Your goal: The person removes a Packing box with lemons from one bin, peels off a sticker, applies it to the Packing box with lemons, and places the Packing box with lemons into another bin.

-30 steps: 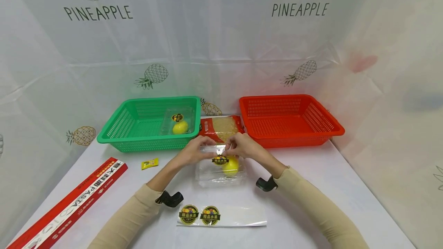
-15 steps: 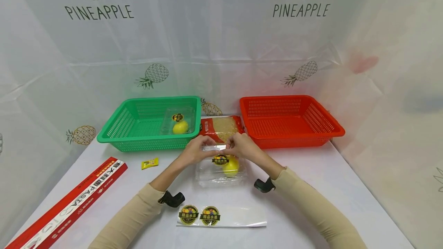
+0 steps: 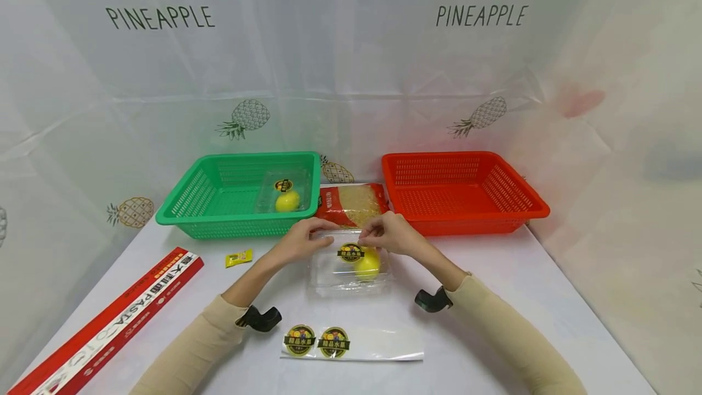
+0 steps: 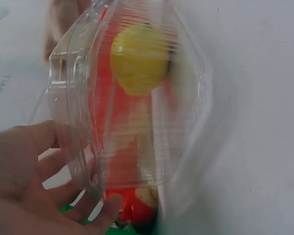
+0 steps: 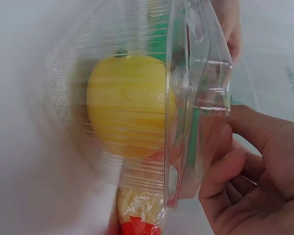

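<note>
A clear plastic fruit box point(image 3: 326, 273) lies on the table in the head view, its lid down. Inside, towards the right, sits a yellow round fruit point(image 3: 367, 265). On the lid is a round black-and-gold label point(image 3: 351, 253). My left hand point(image 3: 298, 241) is at the box's back left corner, with its fingers spread along the rim in the left wrist view. At the back edge, my right hand point(image 3: 392, 233) has curled fingers and pinches the rim with thumb and forefinger. Its fingertips are partly hidden behind the plastic.
Behind the box lie a red pasta bag point(image 3: 351, 203), a green basket point(image 3: 236, 218) holding another labelled fruit box point(image 3: 265, 197), and a red basket point(image 3: 466, 224). A label strip point(image 3: 378, 344) is in front. Leftward are a yellow packet point(image 3: 238, 258) and a long pasta box point(image 3: 117, 328).
My left hand has slid left along the back edge, away from the right hand. The right hand has shifted slightly right. The fruit box stays nearly in place.
</note>
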Motion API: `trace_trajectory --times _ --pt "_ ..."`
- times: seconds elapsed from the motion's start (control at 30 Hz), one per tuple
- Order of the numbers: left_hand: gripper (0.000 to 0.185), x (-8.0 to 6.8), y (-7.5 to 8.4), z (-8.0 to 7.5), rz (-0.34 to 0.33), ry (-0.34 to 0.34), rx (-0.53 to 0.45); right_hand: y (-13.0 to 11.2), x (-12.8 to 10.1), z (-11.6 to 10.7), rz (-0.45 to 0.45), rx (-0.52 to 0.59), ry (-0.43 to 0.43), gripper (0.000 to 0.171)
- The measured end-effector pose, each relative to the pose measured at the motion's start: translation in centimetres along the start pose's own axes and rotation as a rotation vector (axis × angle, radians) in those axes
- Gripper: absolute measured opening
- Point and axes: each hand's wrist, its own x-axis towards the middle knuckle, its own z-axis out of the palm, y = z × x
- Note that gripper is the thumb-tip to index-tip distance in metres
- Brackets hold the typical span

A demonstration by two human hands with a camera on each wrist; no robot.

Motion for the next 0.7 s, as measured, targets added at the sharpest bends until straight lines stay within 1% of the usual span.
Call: trace_trajectory --times 0.1,0.3,0.4,0.53,0.6,0.7 --pt "0.03 -0.4 -0.2 -0.6 -0.007 -0.007 0.006 0.2 -0.5 -0.2 -0.014 0.001 0.008 0.011" --pt "0.03 -1.2 -0.6 -1.3 -0.015 -0.013 -0.033 0.6 -1.7 -0.6 -0.026 0.016 0.03 0.015" --pt "0.032 -1.6 -0.7 -1.6 -0.027 -0.019 -0.048 0.9 -2.3 -0.7 -0.016 0.034 0.038 0.023" --pt "0.034 -2.1 -1.2 -1.9 -0.037 -0.027 -0.044 1.3 -3.2 -0.9 0.016 0.066 0.038 0.035" --pt "0.036 -2.3 -1.3 -2.1 -0.048 -0.039 -0.067 1.5 -3.6 -1.0 0.036 0.083 0.026 0.039" --pt "0.041 -2.6 -1.4 -2.5 -0.074 -0.064 -0.141 1.7 -4.1 -1.1 0.059 0.108 -0.02 0.042"
